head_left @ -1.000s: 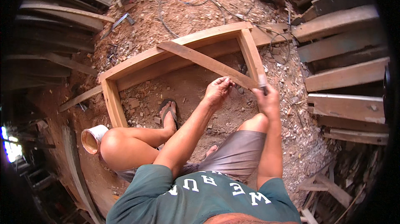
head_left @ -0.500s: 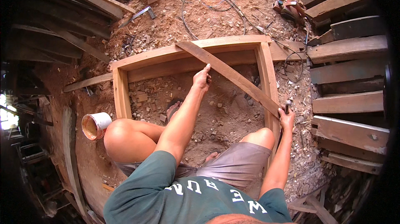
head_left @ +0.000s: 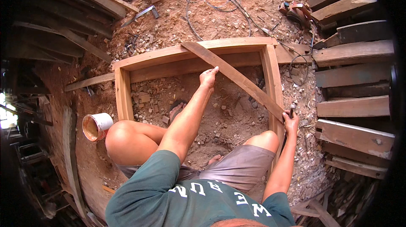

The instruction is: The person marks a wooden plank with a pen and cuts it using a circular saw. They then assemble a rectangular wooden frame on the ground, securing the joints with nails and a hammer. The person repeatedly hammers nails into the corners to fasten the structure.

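The left arm stretches forward, its hand (head_left: 208, 77) curled narrow, thumb meeting the edge of a brown plank (head_left: 239, 77) laid aslant over a wooden frame (head_left: 152, 55). The right forearm angles up; the right hand's (head_left: 290, 122) fingers hold a dark tool (head_left: 292, 110) beside the plank's near end.

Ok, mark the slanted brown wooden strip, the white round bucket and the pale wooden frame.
Slanted brown wooden strip (head_left: 237, 80): head view, mid-length on its broad face.
White round bucket (head_left: 104, 124): head view, outer side wall.
Pale wooden frame (head_left: 154, 55): head view, far rail.
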Demonstrator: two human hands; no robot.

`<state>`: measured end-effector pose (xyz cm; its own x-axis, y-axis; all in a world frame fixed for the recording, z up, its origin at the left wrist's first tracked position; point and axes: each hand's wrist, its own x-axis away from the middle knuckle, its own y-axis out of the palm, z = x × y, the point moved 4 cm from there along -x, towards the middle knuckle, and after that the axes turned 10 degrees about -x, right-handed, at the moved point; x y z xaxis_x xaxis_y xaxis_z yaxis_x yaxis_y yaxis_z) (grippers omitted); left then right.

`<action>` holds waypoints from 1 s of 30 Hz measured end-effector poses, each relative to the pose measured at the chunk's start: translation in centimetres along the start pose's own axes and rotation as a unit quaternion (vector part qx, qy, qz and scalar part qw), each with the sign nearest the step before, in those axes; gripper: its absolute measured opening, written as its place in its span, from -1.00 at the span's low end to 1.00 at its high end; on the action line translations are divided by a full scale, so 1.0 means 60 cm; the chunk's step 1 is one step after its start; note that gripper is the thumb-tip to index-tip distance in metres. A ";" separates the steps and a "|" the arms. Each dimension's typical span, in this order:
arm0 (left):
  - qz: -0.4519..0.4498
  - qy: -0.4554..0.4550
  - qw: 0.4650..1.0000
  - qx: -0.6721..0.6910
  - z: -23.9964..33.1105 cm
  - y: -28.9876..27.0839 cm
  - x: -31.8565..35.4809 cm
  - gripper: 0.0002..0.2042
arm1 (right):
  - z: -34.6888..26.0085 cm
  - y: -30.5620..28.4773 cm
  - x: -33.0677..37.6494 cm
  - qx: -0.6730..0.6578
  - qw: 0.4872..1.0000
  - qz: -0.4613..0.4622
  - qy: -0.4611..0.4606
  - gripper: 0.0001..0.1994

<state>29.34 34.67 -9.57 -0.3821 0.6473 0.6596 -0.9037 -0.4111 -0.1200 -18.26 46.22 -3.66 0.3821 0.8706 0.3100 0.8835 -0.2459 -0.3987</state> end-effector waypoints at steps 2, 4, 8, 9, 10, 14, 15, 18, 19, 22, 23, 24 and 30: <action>0.001 0.005 1.000 -0.003 -0.002 0.000 -0.004 -0.71 | -0.002 -0.001 0.001 0.008 1.000 -0.006 -0.012 -0.79; 0.007 0.003 1.000 0.000 -0.006 -0.001 -0.009 -0.71 | -0.003 0.001 0.001 0.015 1.000 -0.007 -0.011 -0.80; 0.012 0.002 1.000 0.002 -0.009 0.000 -0.012 -0.73 | -0.010 0.003 0.005 0.019 1.000 0.000 0.004 -0.81; 0.013 0.003 1.000 0.002 -0.010 0.000 -0.013 -0.73 | -0.010 0.003 0.005 0.016 1.000 0.002 0.006 -0.81; 0.014 0.005 1.000 0.002 -0.010 0.000 -0.013 -0.74 | -0.010 0.003 0.006 0.014 1.000 -0.001 0.011 -0.82; 0.009 0.006 1.000 0.005 -0.006 0.001 -0.007 -0.75 | -0.021 0.004 0.010 0.005 1.000 -0.009 0.014 -0.81; 0.001 0.000 1.000 0.004 -0.004 0.003 -0.005 -0.70 | -0.020 0.002 0.010 0.002 1.000 -0.009 0.011 -0.81; -0.008 -0.016 1.000 0.001 -0.002 -0.001 -0.003 -0.59 | -0.026 0.002 0.013 0.012 1.000 -0.004 0.002 -0.81; -0.002 -0.017 1.000 -0.001 -0.001 -0.003 -0.003 -0.60 | -0.028 0.006 0.014 0.011 1.000 -0.009 0.008 -0.81; 0.000 -0.021 1.000 -0.002 0.005 0.003 0.000 -0.62 | -0.022 0.001 0.013 0.008 1.000 -0.013 0.024 -0.80; -0.002 -0.022 1.000 -0.003 0.003 0.005 -0.004 -0.62 | -0.018 0.000 0.012 0.006 0.999 -0.012 0.029 -0.80; -0.007 -0.023 1.000 0.001 0.000 0.007 -0.007 -0.63 | -0.014 -0.003 0.011 0.003 0.999 -0.010 0.034 -0.80; -0.008 -0.033 0.999 0.007 -0.009 0.001 -0.006 -0.65 | -0.027 0.001 0.019 -0.002 1.000 -0.014 0.012 -0.79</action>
<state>29.29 34.76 -10.19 -0.3536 0.6102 0.7090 -0.9063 -0.4109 -0.0984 -17.36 46.54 -1.94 0.3632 0.8670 0.3411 0.8949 -0.2227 -0.3868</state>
